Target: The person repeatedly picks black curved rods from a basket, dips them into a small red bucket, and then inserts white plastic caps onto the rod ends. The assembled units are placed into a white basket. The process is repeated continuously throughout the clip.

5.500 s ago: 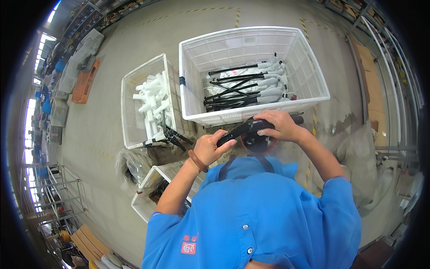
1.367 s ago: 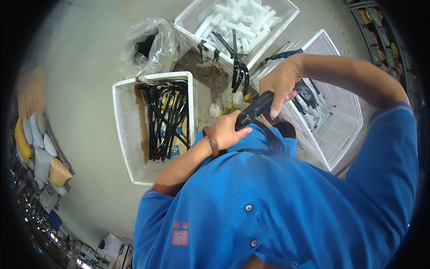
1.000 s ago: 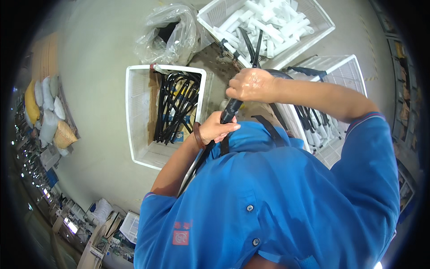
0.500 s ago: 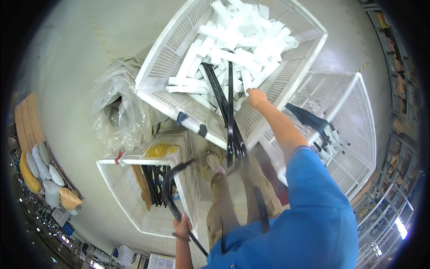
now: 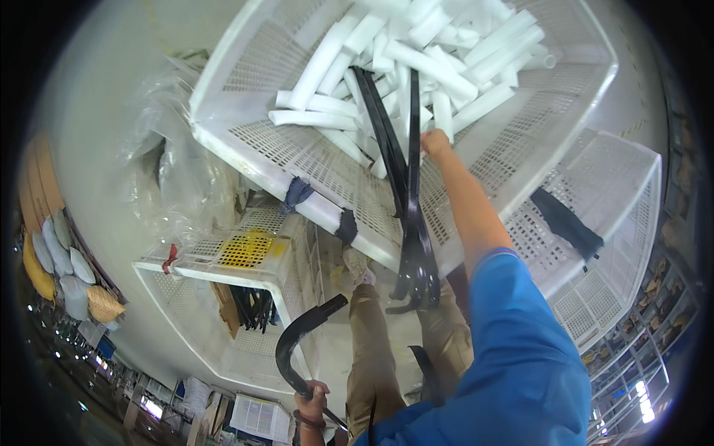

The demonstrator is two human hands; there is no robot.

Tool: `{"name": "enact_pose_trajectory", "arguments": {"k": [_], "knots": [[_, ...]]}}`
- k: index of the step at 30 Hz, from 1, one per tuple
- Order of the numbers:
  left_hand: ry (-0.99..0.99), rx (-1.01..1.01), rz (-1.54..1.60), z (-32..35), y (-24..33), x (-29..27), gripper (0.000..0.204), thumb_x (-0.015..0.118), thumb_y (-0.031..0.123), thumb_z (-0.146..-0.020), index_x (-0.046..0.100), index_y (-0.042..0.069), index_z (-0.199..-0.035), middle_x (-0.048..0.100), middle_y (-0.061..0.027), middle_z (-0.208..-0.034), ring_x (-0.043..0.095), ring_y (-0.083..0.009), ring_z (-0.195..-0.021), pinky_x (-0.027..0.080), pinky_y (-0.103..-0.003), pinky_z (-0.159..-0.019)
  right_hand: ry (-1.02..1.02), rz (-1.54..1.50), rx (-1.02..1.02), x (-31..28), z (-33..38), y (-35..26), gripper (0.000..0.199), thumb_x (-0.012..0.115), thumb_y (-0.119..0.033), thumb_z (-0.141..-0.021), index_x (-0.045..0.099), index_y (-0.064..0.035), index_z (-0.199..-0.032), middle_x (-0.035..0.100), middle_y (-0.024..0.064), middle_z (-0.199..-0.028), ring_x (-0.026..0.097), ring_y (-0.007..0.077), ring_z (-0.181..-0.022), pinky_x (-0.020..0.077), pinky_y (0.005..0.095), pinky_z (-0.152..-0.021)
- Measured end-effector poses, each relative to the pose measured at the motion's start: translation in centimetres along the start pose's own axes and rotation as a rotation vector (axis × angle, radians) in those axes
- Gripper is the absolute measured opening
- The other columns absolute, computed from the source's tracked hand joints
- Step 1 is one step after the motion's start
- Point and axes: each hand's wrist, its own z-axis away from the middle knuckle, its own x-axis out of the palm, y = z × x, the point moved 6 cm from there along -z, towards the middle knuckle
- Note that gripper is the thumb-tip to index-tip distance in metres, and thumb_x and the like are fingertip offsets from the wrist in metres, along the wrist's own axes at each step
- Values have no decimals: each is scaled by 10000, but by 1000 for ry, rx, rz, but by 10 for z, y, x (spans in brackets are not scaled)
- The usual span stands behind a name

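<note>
My left hand (image 5: 312, 401) is closed around a curved black bar (image 5: 294, 346), whose hooked upper end points up and to the right. My right hand (image 5: 436, 143) reaches into a large white basket (image 5: 513, 160), its fingers closed at the lower end of a short white tube (image 5: 442, 113). Many more white tubes (image 5: 335, 63) lie heaped in the basket. Close to the left of my right hand, several long black bars (image 5: 411, 223) lean over the near rim, their bent lower ends hanging outside. The fingertips of my right hand are partly hidden.
At the left, a white crate (image 5: 160, 267) on its side holds black bars (image 5: 255, 308). Clear plastic bags (image 5: 178, 163) bunch behind it. Another white basket (image 5: 628, 223) with a dark cloth strip (image 5: 567, 223) stands at the right. My legs (image 5: 370, 338) are close to the large basket.
The large basket appears closer. The black bar in my left hand has tilted, its upper end swinging right. My right hand stays inside the basket, near the leaning bars.
</note>
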Motion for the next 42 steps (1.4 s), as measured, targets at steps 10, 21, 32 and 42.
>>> {"name": "enact_pose_trajectory", "arguments": {"k": [10, 21, 32, 42], "knots": [[-6, 131, 40, 17, 36, -1, 274, 651, 296, -954, 524, 71, -861, 619, -83, -724, 465, -102, -467, 357, -239, -416, 87, 264, -153, -80, 73, -51, 558, 626, -288, -885, 516, -62, -1384, 597, 187, -1316, 571, 340, -1216, 458, 432, -1024], [-50, -19, -44, 7, -28, 19, 295, 658, 273, -935, 634, 25, -776, 602, -41, -679, 521, -96, -523, 403, -247, -486, -59, -484, -147, 42, -85, -17, 385, 605, -244, -876, 642, 11, -1163, 673, 171, -1023, 644, 301, -890, 506, 454, -787], [-58, 201, 14, 26, 103, 4, 278, 645, 247, -941, 615, 38, -759, 588, -14, -654, 463, -61, -483, 359, -232, -450, 65, 810, -295, -232, 244, -66, 421, 689, -399, -819, 715, -73, -1083, 699, 157, -1116, 683, 300, -1031, 527, 400, -879], [-357, 448, 120, 92, 244, -2, 233, 577, 178, -974, 557, 47, -783, 616, -68, -700, 440, -73, -456, 342, -218, -437, -358, -609, -705, -292, 586, 67, 734, 837, -294, -741, 527, -34, -1353, 628, 67, -1136, 615, 153, -992, 494, 269, -897]]}}
